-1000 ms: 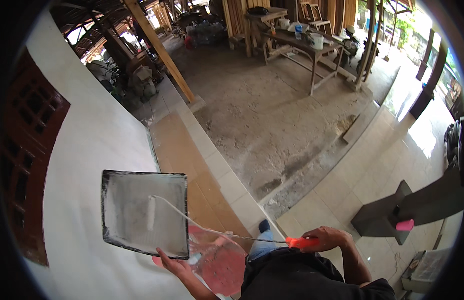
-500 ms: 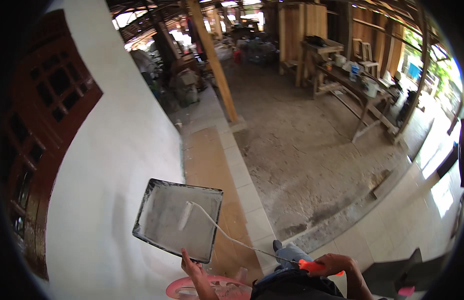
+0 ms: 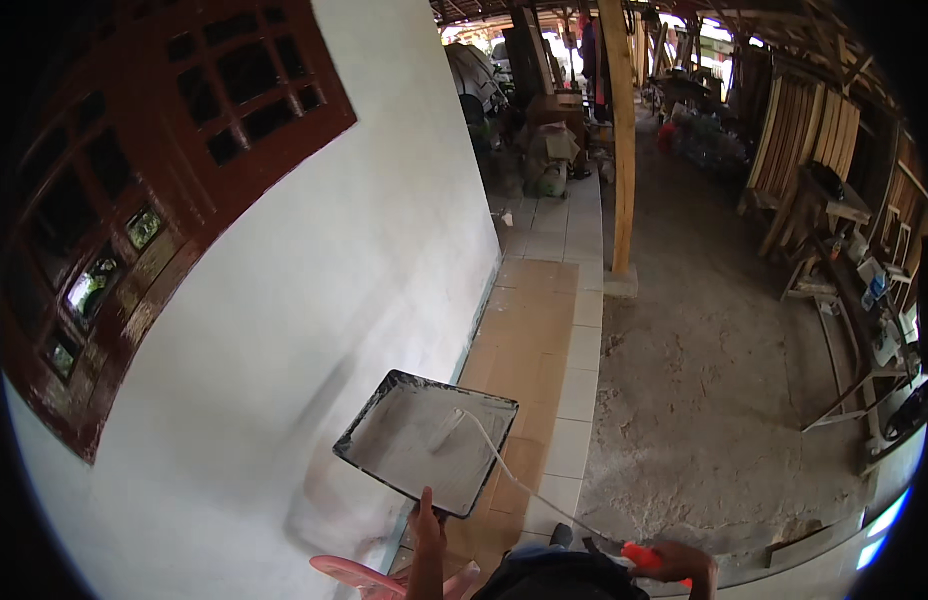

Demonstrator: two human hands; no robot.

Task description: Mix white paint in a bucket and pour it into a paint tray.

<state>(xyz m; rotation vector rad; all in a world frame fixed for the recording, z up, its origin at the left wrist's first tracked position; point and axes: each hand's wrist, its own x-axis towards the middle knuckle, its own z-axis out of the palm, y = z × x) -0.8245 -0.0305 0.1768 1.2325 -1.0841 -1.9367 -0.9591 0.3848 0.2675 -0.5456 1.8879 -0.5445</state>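
Beside the white wall (image 3: 314, 290), low and near mid-view: a shallow paint tray (image 3: 384, 440), black-edged, greyish inside, held out ahead of the body. Sits askew, one corner toward the wall, near edge slanting down to the right. Left hand (image 3: 426, 525) has that near edge pinched, thumb laid over the rim; the fingers underneath are hidden.

Paint roller (image 3: 446, 432) with its pale head within the tray's outline. Head's long axis runs upper right to lower left; whether it presses on the tray floor, cannot tell. Thin stem (image 3: 529, 490) leaves the head's upper end, bends, then runs down and right to an orange grip (image 3: 639, 553). Whole tool thus lies on a diagonal, head end pointing up-left, away from the body. Right hand (image 3: 674, 562) closed round the grip, fingers wrapped, butt of it showing below.

Under the left forearm, a red plastic seat (image 3: 359, 572), cut off by the lower edge. Brown sheeting (image 3: 524, 320) on the floor along the wall's foot. Dark red window frame (image 3: 199, 170) upper left. Wooden post (image 3: 622, 150) beyond, upright. Far right, a wooden surface (image 3: 850, 310) bearing small containers
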